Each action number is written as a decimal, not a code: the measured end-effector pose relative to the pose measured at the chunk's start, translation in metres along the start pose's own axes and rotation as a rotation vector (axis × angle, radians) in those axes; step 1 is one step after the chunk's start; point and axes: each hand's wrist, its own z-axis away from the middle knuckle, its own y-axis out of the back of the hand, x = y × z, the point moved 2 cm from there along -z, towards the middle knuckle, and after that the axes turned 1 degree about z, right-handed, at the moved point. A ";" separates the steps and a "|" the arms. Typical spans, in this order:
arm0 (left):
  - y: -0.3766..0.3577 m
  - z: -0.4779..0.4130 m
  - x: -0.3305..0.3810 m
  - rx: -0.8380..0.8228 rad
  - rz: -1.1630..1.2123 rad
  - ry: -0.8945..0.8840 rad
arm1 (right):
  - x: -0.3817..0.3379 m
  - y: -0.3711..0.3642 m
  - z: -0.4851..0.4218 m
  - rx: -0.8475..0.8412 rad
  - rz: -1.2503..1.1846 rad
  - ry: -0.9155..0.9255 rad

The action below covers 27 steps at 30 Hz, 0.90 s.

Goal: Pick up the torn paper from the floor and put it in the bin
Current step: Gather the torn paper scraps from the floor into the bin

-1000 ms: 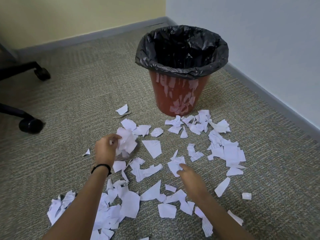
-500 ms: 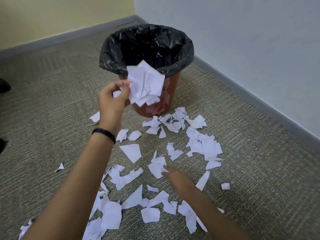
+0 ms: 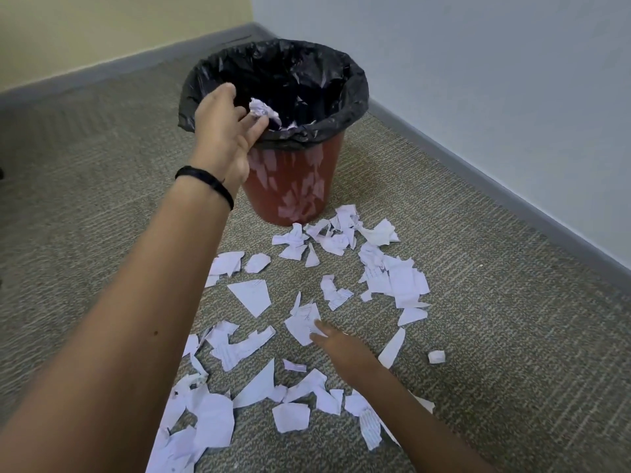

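A red bin (image 3: 297,175) lined with a black bag (image 3: 355,97) stands on the carpet near the wall corner. My left hand (image 3: 223,131) reaches over its near rim with fingers spread. A crumpled wad of paper (image 3: 263,110) sits just past the fingertips inside the bag, and no finger curls round it. Several torn white paper scraps (image 3: 251,297) lie scattered on the carpet in front of the bin. My right hand (image 3: 341,346) rests low on the floor, its straight fingers touching one scrap (image 3: 302,322).
A grey skirting board (image 3: 495,186) and a pale wall run along the right side, close behind the bin. A bigger heap of scraps (image 3: 198,418) lies at the bottom left under my left forearm. Bare carpet (image 3: 85,199) stretches to the left.
My left hand lifted the bunch of paper from the floor up over the bin and opened; the wad now lies inside the bag. The right hand stayed on the floor scraps.
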 end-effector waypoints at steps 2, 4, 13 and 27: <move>0.015 0.002 -0.009 0.009 -0.034 -0.024 | -0.001 0.000 0.000 -0.001 0.012 0.000; 0.032 0.007 -0.019 0.032 -0.094 -0.072 | 0.000 -0.002 -0.001 -0.004 0.025 -0.006; 0.176 0.030 -0.081 -0.086 -1.485 -0.436 | -0.010 0.001 0.000 0.022 0.087 -0.044; 0.347 0.091 -0.169 -0.197 -1.949 0.602 | -0.013 0.005 -0.022 0.180 0.023 -0.150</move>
